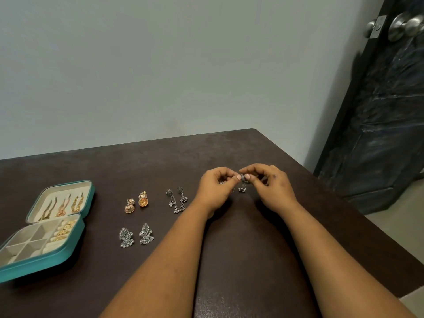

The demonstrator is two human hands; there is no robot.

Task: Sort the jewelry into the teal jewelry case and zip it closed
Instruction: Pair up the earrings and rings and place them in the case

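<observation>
Far left of both hands, the teal jewelry case [46, 228] lies open, well apart; 3 earring pairs lie between. The left hand [214, 191] and right hand [268, 187] together pinch a small silver earring [242, 183]. Its dangling beads could slip loose during the long carry leftward.

The table [229, 237] is looking dark, matt and a little rough. The case [68, 244] is showing smooth teal outside and soft cream cloth inside. The gold earrings [136, 201] are shining. The door knob [406, 25] is looking like dull metal.
</observation>
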